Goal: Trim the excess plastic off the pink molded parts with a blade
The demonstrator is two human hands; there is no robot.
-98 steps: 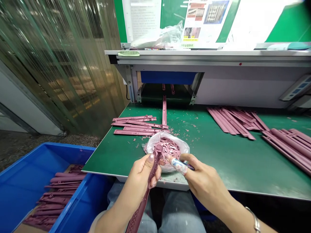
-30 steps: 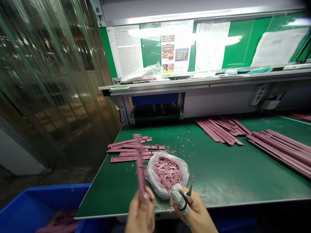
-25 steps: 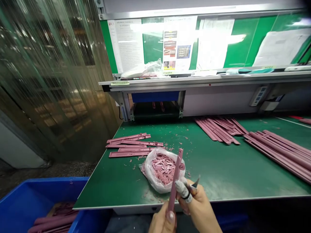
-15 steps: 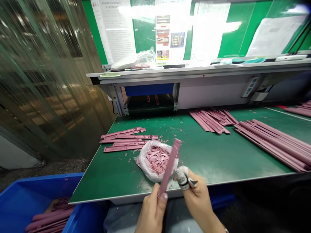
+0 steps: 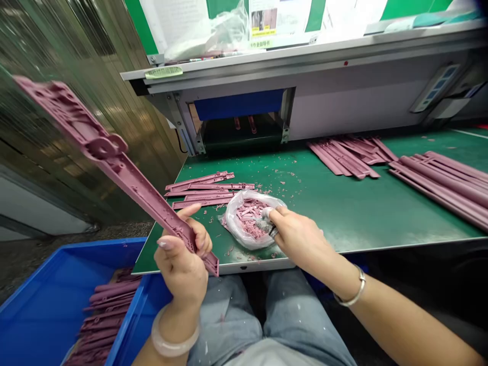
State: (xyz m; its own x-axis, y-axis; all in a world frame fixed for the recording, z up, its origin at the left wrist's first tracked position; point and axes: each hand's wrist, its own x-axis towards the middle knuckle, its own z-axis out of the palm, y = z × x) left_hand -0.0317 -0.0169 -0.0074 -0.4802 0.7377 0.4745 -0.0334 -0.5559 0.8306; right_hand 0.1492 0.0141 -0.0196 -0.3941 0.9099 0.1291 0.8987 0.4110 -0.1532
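My left hand grips the lower end of a long pink plastic strip, which slants up to the left with its ribbed side showing. A round boss sits partway along the strip. My right hand is closed above a clear plastic bag, fingers pointing down into its mouth. Grey wrapping shows at the fingertips; whatever they pinch is mostly hidden. Pink scraps and shavings fill the bag. Just behind it lie several pink strips on the green tabletop.
A blue bin with more pink strips stands lower left. Two groups of strips, a fanned pile and a row of longer pieces, lie to the right. A metal-edged shelf spans the back. Shavings dot the tabletop.
The pink strip has swung from over the bag to the upper left with my left hand. My right hand has moved over the bag's mouth. The view has tilted down.
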